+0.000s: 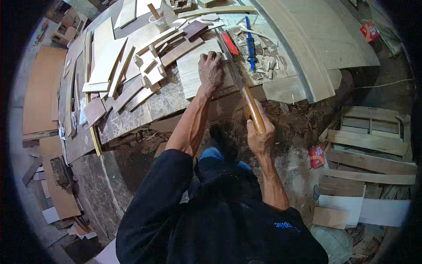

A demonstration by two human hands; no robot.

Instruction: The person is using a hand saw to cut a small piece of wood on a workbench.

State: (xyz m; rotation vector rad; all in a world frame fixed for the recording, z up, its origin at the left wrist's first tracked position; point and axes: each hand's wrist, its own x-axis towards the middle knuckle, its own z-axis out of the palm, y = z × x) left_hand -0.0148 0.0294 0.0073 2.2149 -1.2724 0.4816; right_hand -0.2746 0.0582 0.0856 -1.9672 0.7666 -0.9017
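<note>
In my right hand is the long wooden handle of a narrow-bladed handsaw. The saw's metal blade reaches away from me over the right part of a pale wooden board on the workbench. My left hand presses on that board with its fingers curled, close to the left of the blade. What lies under those fingers is hidden. Just right of the blade lies a flat red piece. Beyond it is a blue bar-shaped tool with black parts.
Wood offcuts are heaped on the left of the bench. A white cup holds a stick at the back. Small wood chips lie right of the blue tool. Curved wooden frames and a red packet sit at the right.
</note>
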